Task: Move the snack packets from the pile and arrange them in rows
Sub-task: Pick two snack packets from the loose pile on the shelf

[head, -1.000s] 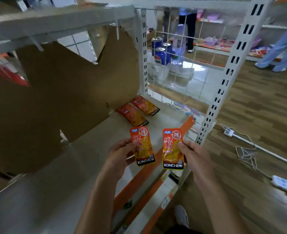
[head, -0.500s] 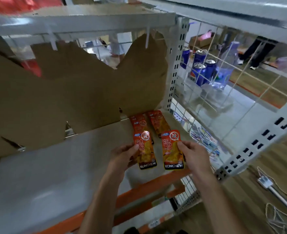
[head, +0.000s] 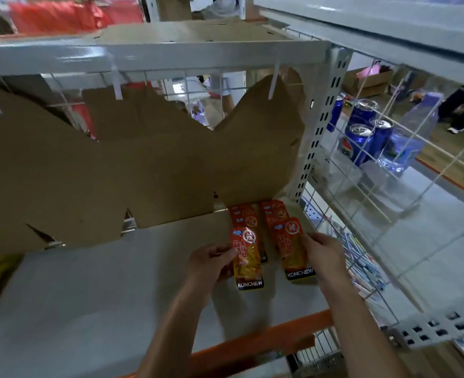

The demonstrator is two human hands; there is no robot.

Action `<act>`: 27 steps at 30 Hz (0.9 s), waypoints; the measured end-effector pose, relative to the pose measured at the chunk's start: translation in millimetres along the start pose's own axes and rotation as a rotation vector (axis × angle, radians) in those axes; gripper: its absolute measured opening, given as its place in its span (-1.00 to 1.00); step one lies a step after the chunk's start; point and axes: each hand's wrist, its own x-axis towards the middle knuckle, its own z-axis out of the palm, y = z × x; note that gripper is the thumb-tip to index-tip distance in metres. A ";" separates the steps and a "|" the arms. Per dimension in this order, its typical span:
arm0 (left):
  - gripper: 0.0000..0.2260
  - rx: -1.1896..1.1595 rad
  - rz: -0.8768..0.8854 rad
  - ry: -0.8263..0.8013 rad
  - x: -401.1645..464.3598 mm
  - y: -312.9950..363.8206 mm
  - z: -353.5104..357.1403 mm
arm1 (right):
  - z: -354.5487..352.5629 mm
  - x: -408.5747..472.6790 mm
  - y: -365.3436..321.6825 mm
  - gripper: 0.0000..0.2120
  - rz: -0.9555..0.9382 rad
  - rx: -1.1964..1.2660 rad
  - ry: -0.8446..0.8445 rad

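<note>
Risk first: overlap with the packets already laid (head: 248, 218) just beyond the fingertips, likely if either hand sets down too far forward. Left hand (head: 211, 264) pinching one snack packet (head: 247, 259) by its left edge, fingers curled on it. Right hand (head: 325, 257) gripping the second packet (head: 291, 248) by its right edge, thumb over the front. Both packets upright in the grip, low over the grey shelf (head: 102, 282), whether touching it cannot be told. Could also land crooked, since held by one edge only and probably limp. No pile in view. Right of the right hand's fingers, behind the wire mesh, a neighbouring shelf bay with blue cans (head: 362, 137) and a clear bottle (head: 405, 148). Beyond the fingertips, torn cardboard (head: 143, 165) as a backing.
</note>
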 end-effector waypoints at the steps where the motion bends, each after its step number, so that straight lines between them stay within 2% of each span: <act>1: -0.87 -0.007 0.001 -0.007 1.9 1.9 0.5 | 0.2 0.8 -5.3 -0.83 -0.004 -0.005 0.003; 6: -0.89 0.014 0.019 -0.014 10.1 10.3 4.2 | 6.4 16.7 -16.9 -0.89 0.043 -0.027 -0.031; 11: -0.88 0.051 0.006 0.007 18.3 15.4 10.5 | 12.7 42.2 -16.3 -0.70 0.073 -0.052 -0.088; 17: -0.88 0.092 -0.009 0.016 23.3 11.1 17.4 | 13.9 48.4 -18.1 -0.83 0.076 -0.084 -0.096; 27: -0.93 0.146 -0.004 0.049 28.7 4.9 25.2 | 12.2 44.5 -13.6 -0.79 0.001 -0.122 -0.110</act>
